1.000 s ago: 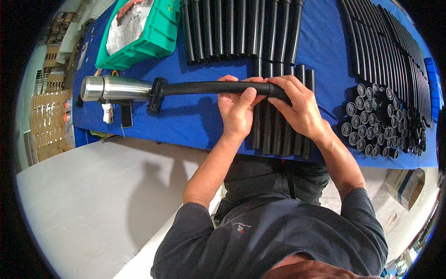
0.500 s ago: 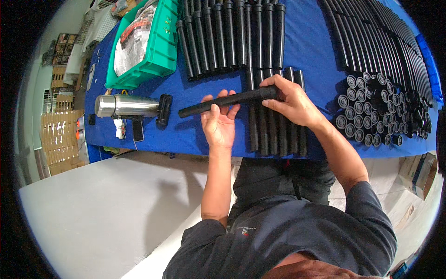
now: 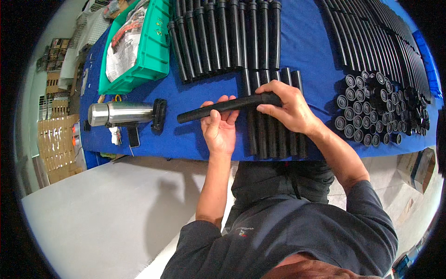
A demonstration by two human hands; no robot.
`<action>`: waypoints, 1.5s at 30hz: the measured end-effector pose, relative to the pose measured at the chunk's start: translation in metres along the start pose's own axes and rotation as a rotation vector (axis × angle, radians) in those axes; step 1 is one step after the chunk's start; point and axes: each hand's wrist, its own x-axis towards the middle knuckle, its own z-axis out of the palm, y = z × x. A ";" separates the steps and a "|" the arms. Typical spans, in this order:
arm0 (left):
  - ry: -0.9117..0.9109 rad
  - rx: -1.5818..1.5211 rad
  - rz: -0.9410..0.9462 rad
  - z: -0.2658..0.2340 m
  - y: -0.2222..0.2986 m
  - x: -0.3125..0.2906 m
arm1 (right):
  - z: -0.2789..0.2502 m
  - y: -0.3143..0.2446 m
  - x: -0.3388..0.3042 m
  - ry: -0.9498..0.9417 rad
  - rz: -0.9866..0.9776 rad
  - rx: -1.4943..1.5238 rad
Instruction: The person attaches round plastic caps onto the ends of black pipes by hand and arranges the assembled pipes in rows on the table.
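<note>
A black tube (image 3: 246,102) with a wider collar at its right end is held over the blue-covered table, nearly level and tilted slightly down to the left. Its collared end is gripped between thumb and fingers of my right hand (image 3: 295,111). Farther left, my left hand (image 3: 220,135), palm up, supports the tube with the thumb in front and the fingers behind. Beneath my right hand lies a row of plain black tubes (image 3: 278,137). Beyond it, collared black tubes (image 3: 216,39) lie side by side.
Left of my hands lie a steel flask (image 3: 130,113), a black bracket-like piece (image 3: 159,115) and a phone (image 3: 133,136). A green crate (image 3: 151,56) holding newspaper stands behind them. To the right are clustered round black ends (image 3: 358,110) and rows of long black tubes (image 3: 357,42).
The tube's left end has dipped slightly, and its surface looks turned a little. Both hands keep their hold. The crate and flask appear shifted left as the view moved.
</note>
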 end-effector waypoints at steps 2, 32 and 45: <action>-0.005 0.015 -0.009 0.001 0.003 0.002 | -0.003 0.000 0.001 -0.009 -0.027 -0.010; -0.026 -0.027 -0.048 0.009 0.002 0.006 | -0.006 -0.006 0.001 -0.116 0.188 0.287; 0.002 0.035 -0.040 0.011 -0.003 0.009 | -0.004 -0.002 -0.002 0.035 -0.018 -0.027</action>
